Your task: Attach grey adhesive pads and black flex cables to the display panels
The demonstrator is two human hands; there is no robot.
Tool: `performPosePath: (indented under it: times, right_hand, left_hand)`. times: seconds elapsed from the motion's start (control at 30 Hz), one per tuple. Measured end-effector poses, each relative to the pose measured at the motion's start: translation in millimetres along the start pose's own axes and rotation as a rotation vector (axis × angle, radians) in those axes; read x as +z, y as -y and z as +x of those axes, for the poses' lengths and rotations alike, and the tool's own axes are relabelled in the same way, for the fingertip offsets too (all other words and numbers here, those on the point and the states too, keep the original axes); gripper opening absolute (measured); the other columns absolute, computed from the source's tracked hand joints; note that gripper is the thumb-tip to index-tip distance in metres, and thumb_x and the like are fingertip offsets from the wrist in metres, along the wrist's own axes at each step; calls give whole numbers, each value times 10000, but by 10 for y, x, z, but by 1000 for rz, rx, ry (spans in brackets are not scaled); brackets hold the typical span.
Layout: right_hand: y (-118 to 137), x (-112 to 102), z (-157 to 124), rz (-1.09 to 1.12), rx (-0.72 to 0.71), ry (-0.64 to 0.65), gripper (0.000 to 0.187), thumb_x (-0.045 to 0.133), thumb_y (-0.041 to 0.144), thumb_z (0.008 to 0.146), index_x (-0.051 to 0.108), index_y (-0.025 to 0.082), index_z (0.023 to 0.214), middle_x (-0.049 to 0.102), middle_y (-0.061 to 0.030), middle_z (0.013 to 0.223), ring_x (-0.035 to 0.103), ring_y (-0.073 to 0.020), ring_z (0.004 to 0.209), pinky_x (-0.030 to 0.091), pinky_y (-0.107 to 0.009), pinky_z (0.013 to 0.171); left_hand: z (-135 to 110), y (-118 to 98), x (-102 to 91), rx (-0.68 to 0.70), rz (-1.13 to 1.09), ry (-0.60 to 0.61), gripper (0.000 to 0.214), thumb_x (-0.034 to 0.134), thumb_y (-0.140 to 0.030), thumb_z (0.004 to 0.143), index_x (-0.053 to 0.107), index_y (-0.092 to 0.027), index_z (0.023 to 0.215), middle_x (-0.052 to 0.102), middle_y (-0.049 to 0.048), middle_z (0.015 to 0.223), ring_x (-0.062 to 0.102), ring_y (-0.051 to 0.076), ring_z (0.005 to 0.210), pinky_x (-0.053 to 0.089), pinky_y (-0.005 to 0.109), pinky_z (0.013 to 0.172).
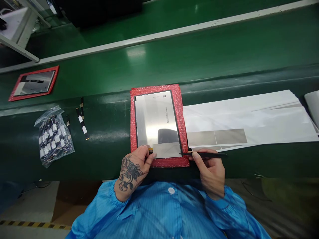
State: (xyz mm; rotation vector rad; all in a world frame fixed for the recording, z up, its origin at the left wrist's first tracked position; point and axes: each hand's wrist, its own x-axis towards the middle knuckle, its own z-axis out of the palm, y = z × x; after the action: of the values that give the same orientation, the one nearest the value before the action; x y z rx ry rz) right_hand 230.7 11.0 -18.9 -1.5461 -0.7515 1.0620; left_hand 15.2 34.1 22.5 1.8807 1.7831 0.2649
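A display panel (149,116) with a silvery back lies on red bubble wrap (183,132) in front of me. Along its near edge sits a flat grey rectangular strip (166,150). My left hand (136,169) is closed at the panel's near left corner, thumb and forefinger about the gold-ended tip of a flex cable (151,150); the thumb touches the strip's left end. Black tweezers (209,155) are gripped in my right hand (211,171), their tips at the strip's right end. Whether the tips pinch the strip is too small to tell.
White backing sheets (249,116) with grey strips (230,136) lie to the right. On the left are a clear bag of flex cables (54,139) and several loose flex cables (82,122). Another panel (35,83) in red wrap lies far left on the green surface (104,79).
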Motion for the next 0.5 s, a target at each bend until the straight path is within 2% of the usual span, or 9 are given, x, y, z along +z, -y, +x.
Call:
performPosePath:
  times: [0.07,0.17,0.2,0.27,0.33,0.37,0.43,0.5]
  right_hand:
    - [-9,-6,-3,4,8,-2,404,816,549,718,586,245,852,688,26,685,698,-175,603,605,-307,594]
    - [-23,-16,-10,19,21,-4,405,823,543,712,585,249,858,692,24,699,703,-180,620,609,-312,610]
    - [-25,-17,-12,23,24,-6,402,826,537,710,587,249,859,694,24,701,703,-180,620,609,-310,609]
    - [-28,-16,-16,28,30,-16,391,829,520,708,591,248,858,696,25,700,704,-178,616,609,-304,605]
    - [-30,-8,-16,32,40,-27,379,830,502,706,594,246,855,697,26,699,705,-179,619,610,-303,603]
    - [-33,-2,-14,32,44,-30,374,828,497,704,595,244,853,699,26,699,707,-182,621,611,-306,602]
    - [-44,8,-8,32,55,-35,371,827,486,699,599,235,850,708,16,704,712,-193,622,616,-321,604]
    - [-55,7,-6,31,63,-42,372,828,475,692,603,223,849,716,2,706,719,-210,622,621,-342,607]
  left_hand:
    - [-8,71,-64,-22,8,40,282,608,-317,856,471,-209,635,507,-60,550,490,114,492,344,215,488]
    - [-31,159,-131,55,-40,77,191,643,-229,819,513,-210,680,533,-72,575,500,103,497,380,202,485]
    - [-37,166,-126,102,-57,43,162,633,-210,826,531,-211,701,557,-67,600,519,103,512,403,201,493]
    - [-38,133,-51,226,-51,-108,91,589,-202,881,598,-204,790,646,-22,722,605,123,626,484,215,579]
    - [-19,56,101,423,33,-280,164,518,-244,956,668,-184,984,725,64,965,678,189,906,540,300,816]
    - [-5,13,193,533,103,-317,258,481,-300,989,668,-172,1113,721,100,1112,654,231,1073,506,367,956]
    - [27,-51,370,689,252,-290,481,393,-468,1018,595,-157,1324,647,115,1334,531,280,1300,338,469,1152]
    - [51,-68,500,714,365,-225,670,307,-621,987,519,-158,1423,575,86,1437,457,280,1375,204,485,1220]
